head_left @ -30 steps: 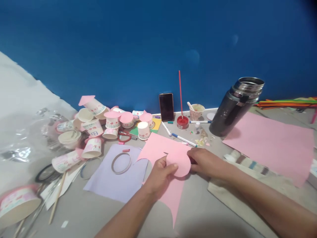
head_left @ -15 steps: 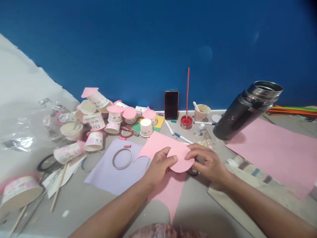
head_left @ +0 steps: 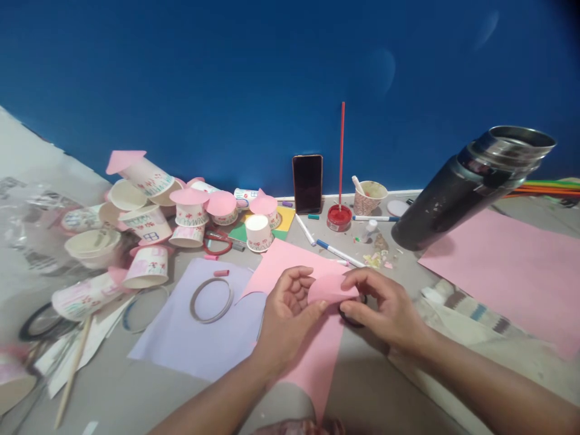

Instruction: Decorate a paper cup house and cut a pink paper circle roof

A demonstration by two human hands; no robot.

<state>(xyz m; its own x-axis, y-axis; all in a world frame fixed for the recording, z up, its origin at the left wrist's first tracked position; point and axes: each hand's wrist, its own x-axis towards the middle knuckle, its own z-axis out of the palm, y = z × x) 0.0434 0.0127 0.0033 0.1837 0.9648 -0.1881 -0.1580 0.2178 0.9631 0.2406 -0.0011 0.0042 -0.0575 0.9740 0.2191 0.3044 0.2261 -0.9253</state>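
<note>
A pink paper circle (head_left: 332, 289), tilted so that it looks narrow, is held between my two hands. My left hand (head_left: 292, 314) grips its left side with the thumb in front and the fingers curled behind. On the right edge, the thumb and fingers of my right hand (head_left: 385, 305) pinch the circle. Beneath my hands lies a larger cut pink sheet (head_left: 312, 368). Dark scissor handles (head_left: 351, 317) show partly under my right hand. Left of my hands, a grey ring (head_left: 211, 300) rests on a lilac sheet (head_left: 167, 347).
Decorated paper cups (head_left: 147, 226) crowd the left side. At the back stand a phone (head_left: 308, 184), a red paint jar (head_left: 339, 219) and a paper cup (head_left: 369, 198). A dark flask (head_left: 453, 193) leans at the right beside another pink sheet (head_left: 512, 260). Markers (head_left: 339, 252) lie beyond my hands.
The pink circle has tipped from facing the camera to a narrower, slightly bent look. My left fingers have opened out behind it. The view has shifted slightly.
</note>
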